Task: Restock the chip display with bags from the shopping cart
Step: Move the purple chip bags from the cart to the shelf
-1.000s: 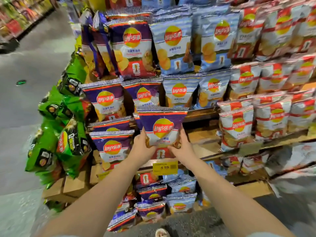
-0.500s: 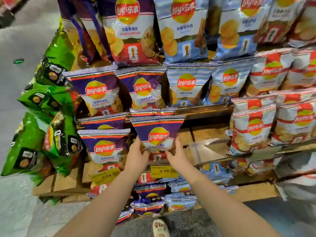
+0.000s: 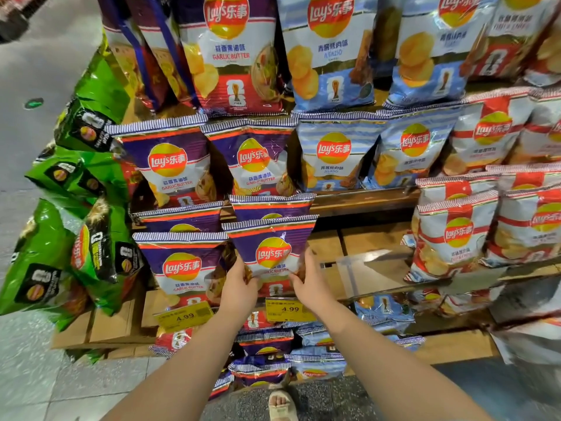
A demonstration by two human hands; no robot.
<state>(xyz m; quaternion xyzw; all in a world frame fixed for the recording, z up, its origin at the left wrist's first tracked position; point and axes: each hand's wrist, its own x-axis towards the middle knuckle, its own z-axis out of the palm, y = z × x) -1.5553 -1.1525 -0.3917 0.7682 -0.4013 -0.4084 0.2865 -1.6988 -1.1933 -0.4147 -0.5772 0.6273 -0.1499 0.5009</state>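
A purple garlic-butter chip bag [image 3: 271,247] stands upright at the front of the lower wooden shelf [image 3: 368,247], in front of another purple bag [image 3: 271,205]. My left hand [image 3: 238,288] grips its lower left edge and my right hand [image 3: 309,284] grips its lower right edge. Beside it on the left stands a matching purple bag [image 3: 182,264]. The shopping cart is out of view.
Blue bags [image 3: 334,153] and red-and-white bags [image 3: 452,235] fill shelves to the right, green bags [image 3: 45,256] hang at the left end. Yellow price tags [image 3: 287,308] sit on the shelf edge. More bags [image 3: 264,363] lie on the bottom shelf. A bare stretch of shelf lies right of the held bag.
The camera has moved closer to the display. Both hands have kept hold of the purple bag, which has settled lower onto the shelf in front of the other purple bag.
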